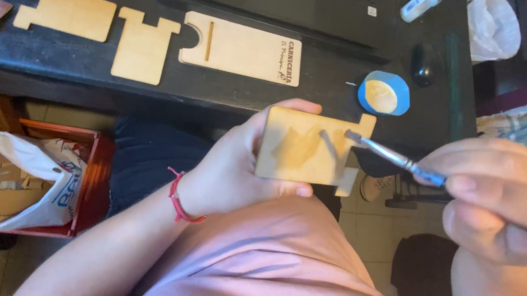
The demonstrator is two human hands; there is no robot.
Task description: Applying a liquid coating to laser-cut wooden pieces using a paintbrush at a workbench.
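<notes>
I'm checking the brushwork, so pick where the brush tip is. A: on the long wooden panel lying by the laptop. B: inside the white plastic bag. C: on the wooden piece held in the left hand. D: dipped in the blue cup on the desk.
C: the brush in the right hand has its tip on the wet-looking face of the wooden piece that the left hand holds, away from the blue cup.

Pale tan wooden panel (309, 146) with a darker wet patch — blue-rimmed cup (384, 93), red wristband (179, 199).
</notes>
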